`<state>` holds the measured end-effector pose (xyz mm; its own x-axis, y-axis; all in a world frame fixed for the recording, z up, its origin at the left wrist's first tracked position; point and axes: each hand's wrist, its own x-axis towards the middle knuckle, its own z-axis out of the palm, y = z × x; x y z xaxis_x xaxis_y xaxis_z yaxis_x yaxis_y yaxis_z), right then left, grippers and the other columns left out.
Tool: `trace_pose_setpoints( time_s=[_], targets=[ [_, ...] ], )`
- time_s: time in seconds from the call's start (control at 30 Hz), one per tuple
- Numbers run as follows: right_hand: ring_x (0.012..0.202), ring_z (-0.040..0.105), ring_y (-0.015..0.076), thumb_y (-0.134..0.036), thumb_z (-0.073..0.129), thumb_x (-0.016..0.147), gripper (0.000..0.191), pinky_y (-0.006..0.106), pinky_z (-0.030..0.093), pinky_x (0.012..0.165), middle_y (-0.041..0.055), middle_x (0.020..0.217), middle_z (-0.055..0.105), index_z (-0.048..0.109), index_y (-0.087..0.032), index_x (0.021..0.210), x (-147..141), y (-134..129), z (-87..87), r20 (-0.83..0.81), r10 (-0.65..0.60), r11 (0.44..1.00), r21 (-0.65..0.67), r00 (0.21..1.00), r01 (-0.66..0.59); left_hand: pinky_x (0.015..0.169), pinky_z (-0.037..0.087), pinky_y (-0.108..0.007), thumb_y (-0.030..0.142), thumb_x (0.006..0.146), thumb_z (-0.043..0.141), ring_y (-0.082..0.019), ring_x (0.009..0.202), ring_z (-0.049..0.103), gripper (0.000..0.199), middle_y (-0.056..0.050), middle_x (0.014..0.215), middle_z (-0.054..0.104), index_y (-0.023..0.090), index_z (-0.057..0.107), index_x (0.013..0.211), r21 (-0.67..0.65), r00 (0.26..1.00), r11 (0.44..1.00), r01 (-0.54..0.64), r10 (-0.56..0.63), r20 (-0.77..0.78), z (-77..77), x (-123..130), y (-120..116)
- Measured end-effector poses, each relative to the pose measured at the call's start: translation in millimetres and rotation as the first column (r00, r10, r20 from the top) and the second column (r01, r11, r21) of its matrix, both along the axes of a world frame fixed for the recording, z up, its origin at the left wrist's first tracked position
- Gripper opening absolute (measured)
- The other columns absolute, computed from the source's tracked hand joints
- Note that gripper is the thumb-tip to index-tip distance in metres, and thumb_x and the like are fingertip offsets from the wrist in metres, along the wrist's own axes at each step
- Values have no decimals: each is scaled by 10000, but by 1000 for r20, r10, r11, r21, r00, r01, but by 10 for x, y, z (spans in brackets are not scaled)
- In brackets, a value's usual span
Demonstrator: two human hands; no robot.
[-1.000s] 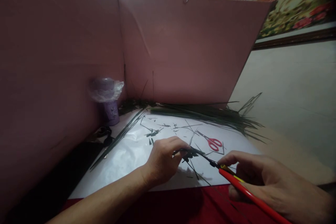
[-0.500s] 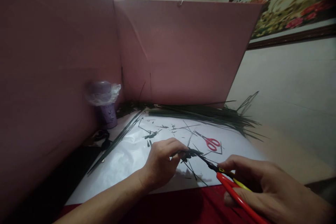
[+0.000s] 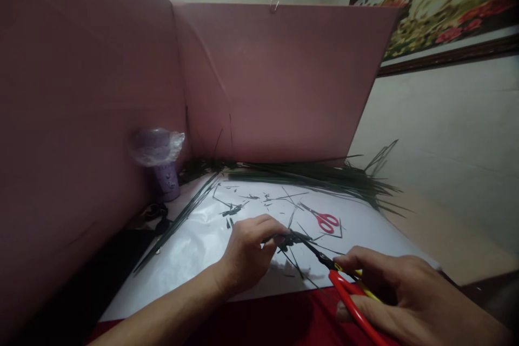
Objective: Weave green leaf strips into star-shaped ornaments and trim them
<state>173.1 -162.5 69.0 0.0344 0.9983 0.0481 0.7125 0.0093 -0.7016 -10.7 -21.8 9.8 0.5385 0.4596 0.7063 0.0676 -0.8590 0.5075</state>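
Note:
Over the white sheet (image 3: 174,275), my left hand (image 3: 251,251) is closed in a pinch on a dark green grass-like strip (image 3: 286,241). Some of that strip is hidden behind the fingers. My right hand (image 3: 409,292) wraps round scissors (image 3: 344,293) with a red and a yellow handle and dark blades. Their tips reach the green pieces just beside my left fingertips; whether the blades are apart there is too small to tell. Beyond them lies a second pair of scissors (image 3: 327,222) with red finger loops, on the sheet among thin green scraps (image 3: 233,209).
Long green blades (image 3: 300,174) lie piled along the back, with another thin bunch (image 3: 174,227) slanting at the left. A purple cup (image 3: 167,178) with clear plastic on top stands at back left. Pink panels (image 3: 275,81) rise behind and to the left. Red cloth (image 3: 259,321) borders the front.
My right hand and the scissors' handles have shifted slightly left. My left hand keeps its pinch in nearly the same spot. The whole view has tilted a little.

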Motion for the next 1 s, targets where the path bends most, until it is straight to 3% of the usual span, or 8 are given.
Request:
trace_pose_setpoints(
  time_s=[0.27, 0.43, 0.7, 1.0],
  targets=[
    [463, 479, 111, -355, 540, 809, 156, 231, 326, 458, -22, 530, 590, 544, -231, 715, 9, -28, -30, 197, 59, 997, 40, 979, -68, 664, 464, -242, -4, 716, 559, -133, 711, 600, 252, -28, 779, 667, 176, 659, 862, 14, 1000, 1000, 10, -10, -1, -19, -6, 4],
    [473, 495, 122, -357, 524, 808, 140, 233, 331, 447, -5, 571, 612, 565, -223, 805, -9, -31, -17, 241, 76, 996, 37, 967, -87, 654, 473, -241, -13, 707, 545, -134, 707, 613, 264, -31, 791, 675, 174, 661, 852, 120, 1000, 993, 5, -5, -3, -20, -9, 8],
    [527, 550, 152, -451, 613, 726, 268, 238, 370, 461, -6, 627, 654, 574, -244, 892, -18, 14, 59, 267, -10, 994, -100, 964, 38, 649, 480, -256, -37, 673, 535, -141, 696, 620, 297, -29, 786, 679, 172, 659, 845, 230, 1000, 973, -30, 30, 3, 11, -7, 21],
    [511, 538, 132, -163, 578, 621, 253, 202, 342, 412, -44, 599, 660, 576, -257, 857, -70, 6, 74, 194, -33, 986, -156, 981, 64, 630, 480, -246, -16, 702, 533, -133, 681, 619, 256, -29, 778, 678, 168, 654, 832, 267, 999, 963, -34, 29, 21, 12, -4, 15]
  ],
)
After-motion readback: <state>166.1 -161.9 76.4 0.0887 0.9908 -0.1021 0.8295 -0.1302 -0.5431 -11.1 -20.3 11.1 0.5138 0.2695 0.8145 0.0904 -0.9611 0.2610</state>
